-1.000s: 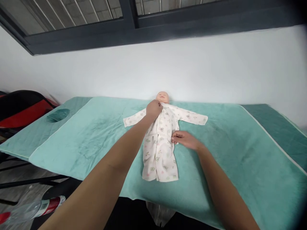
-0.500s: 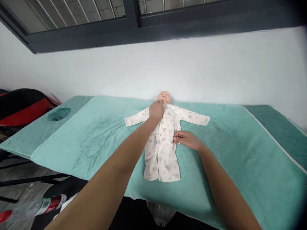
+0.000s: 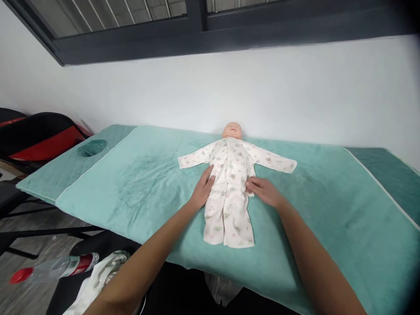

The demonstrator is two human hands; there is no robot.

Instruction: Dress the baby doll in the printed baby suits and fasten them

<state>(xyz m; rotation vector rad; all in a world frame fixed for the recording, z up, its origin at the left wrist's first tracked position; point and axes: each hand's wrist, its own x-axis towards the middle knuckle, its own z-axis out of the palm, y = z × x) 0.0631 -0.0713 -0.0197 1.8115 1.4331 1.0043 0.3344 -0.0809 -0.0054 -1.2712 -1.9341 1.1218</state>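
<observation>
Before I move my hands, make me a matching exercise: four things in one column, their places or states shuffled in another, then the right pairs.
Things:
1. Bare left hand
2. Clear plastic bottle with a red cap
3. Bare right hand
4. Pink-headed doll in white printed clothes

Places or states:
A. Lying face up on the teal plush cover
B. Fingers curled at the clothes' edge, toward the picture's right
C. On its side, at the picture's lower left
D. Fingers extended along the clothes' other side

Pairs: 1-D, 2-C, 3-B, 4-A
</observation>
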